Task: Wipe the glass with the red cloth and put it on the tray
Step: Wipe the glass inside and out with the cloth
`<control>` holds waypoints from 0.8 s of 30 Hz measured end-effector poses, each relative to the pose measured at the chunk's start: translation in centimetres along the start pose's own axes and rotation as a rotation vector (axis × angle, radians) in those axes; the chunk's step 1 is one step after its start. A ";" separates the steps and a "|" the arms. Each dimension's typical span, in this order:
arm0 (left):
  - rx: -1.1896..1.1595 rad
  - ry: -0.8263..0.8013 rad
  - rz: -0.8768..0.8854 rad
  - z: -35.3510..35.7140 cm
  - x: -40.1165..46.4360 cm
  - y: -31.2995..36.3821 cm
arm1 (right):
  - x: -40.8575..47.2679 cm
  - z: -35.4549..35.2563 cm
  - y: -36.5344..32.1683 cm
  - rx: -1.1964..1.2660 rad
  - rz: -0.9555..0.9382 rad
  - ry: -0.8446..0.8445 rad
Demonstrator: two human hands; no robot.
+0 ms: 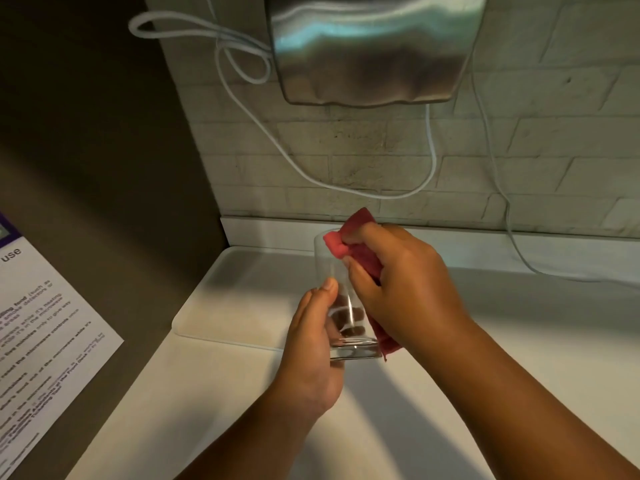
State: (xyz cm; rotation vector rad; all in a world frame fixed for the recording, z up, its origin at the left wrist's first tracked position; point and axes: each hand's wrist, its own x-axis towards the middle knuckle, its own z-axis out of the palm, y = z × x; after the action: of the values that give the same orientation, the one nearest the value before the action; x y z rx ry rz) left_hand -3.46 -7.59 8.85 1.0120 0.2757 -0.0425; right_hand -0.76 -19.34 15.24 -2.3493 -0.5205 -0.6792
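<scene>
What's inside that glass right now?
Nothing shows inside the glass; the fingers seen through it grip its far side. The red cloth covers part of the rim, hiding that spot.

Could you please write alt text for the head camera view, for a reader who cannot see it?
A person's left hand holds a clear glass above a white counter while the right hand wipes its rim with a red cloth. A white tray lies behind, below a metal wall unit with white cables.
</scene>
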 end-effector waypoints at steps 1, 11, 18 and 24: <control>-0.007 0.001 0.011 -0.1 0.2 0.1 | 0.0 0.1 0.1 0.002 0.001 0.010; -0.015 -0.011 0.013 -0.5 1.0 1.0 | -2.6 0.4 -0.8 0.087 -0.045 -0.022; -0.057 -0.073 -0.034 -0.6 -0.2 0.0 | -0.5 0.8 -0.2 0.121 -0.013 0.042; -0.171 -0.159 -0.033 -1.2 0.2 0.9 | 0.8 0.2 2.2 0.461 0.292 0.172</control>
State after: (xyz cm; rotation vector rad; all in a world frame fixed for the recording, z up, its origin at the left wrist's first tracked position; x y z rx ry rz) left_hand -3.39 -6.02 8.98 0.8289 0.1474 -0.1266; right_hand 1.06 -20.64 14.62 -1.8637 -0.2191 -0.5479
